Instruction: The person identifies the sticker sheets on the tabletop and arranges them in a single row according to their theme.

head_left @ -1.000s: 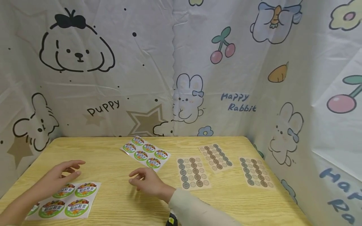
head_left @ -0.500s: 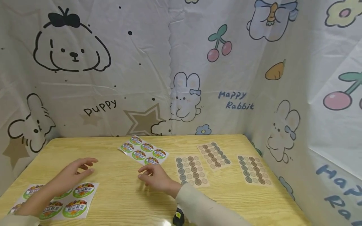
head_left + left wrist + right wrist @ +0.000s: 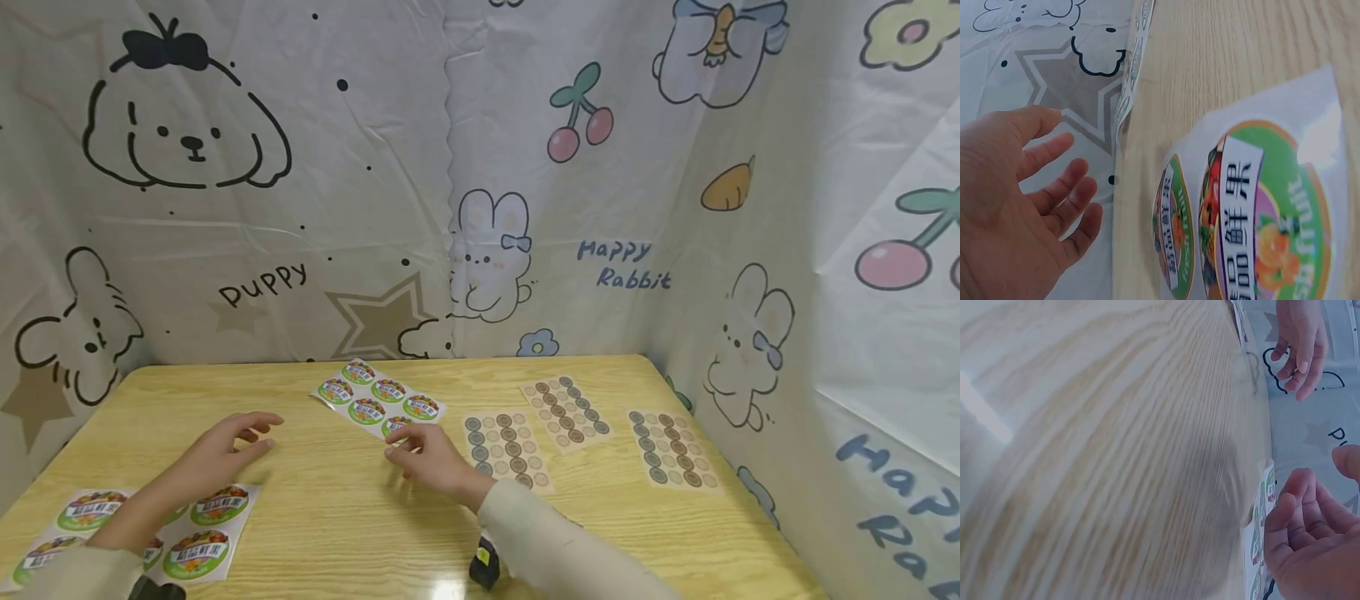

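"Seeing what, head view?"
"Seeing left hand (image 3: 221, 454) just beyond near sticker sheet (image 3: 197, 554), right hand (image 3: 431, 458) in front of far sticker sheet (image 3: 386, 400), with contact unclear."
"Left wrist?"
"Showing left fingers (image 3: 1063, 187) apart, loosely bent."
"Right wrist?"
"Showing right fingers (image 3: 1277, 537) curved, thumb (image 3: 1349, 461) apart."

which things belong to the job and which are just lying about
Likely the job:
near fruit-sticker sheet, by left hand
far fruit-sticker sheet, by right hand

Probably just lying about:
left circle-printed sheet
middle circle-printed sheet
right circle-printed sheet
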{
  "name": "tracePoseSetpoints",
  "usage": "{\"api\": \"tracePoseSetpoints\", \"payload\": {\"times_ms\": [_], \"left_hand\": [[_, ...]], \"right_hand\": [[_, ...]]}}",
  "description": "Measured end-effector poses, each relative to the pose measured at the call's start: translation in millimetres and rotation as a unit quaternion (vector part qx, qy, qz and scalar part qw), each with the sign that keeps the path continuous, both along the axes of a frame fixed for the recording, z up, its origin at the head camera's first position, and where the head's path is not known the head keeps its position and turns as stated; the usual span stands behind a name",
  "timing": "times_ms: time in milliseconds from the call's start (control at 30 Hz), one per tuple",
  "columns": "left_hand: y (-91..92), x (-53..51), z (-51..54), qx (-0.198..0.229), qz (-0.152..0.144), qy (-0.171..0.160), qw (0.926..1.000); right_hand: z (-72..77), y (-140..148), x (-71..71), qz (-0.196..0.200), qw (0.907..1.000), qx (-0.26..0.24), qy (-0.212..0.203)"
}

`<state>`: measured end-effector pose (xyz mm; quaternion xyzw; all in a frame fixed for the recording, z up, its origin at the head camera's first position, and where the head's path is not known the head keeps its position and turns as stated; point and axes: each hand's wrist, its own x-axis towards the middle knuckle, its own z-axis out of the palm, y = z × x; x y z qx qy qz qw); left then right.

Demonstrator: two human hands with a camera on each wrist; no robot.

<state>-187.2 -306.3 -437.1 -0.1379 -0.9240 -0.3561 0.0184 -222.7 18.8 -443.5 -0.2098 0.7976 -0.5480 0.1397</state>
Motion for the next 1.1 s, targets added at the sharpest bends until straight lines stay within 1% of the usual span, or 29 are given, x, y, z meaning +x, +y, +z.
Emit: {"api": "tracePoseSetpoints", "payload": {"times_ms": [167, 433, 600, 867, 1000, 1100], "left_hand": [[4.4, -4.2, -3.1, 0.004, 0.001, 0.017, 0.9998], [13.5, -13.4, -6.6, -0.001, 0.014, 0.016, 0.9998], [20.0, -19.3, -7.9, 0.001, 0.013, 0.024, 0.9996], [31.3, -30.2, -11.1, 0.012, 0.012, 0.013, 0.9998], [34.5, -34.2, -10.6, 0.014, 0.011, 0.012, 0.9998], [37.7, -39.0, -9.9, 0.015, 0.012, 0.01, 0.9998]], "right_hand": [[-0.9, 2.6, -3.9, 0.002, 1.0, -0.009, -0.002], [-1.2, 3.8, -10.7, 0.002, 0.9999, 0.0, 0.015], [-0.5, 7.2, -12.8, 0.001, 0.9998, 0.0, 0.017], [0.6, 11.9, -18.5, -0.017, 0.9996, 0.018, 0.013], [-0.4, 12.8, -22.5, -0.017, 0.9996, 0.014, 0.015], [-1.1, 15.9, -24.9, -0.02, 0.9996, 0.009, 0.017]]}}
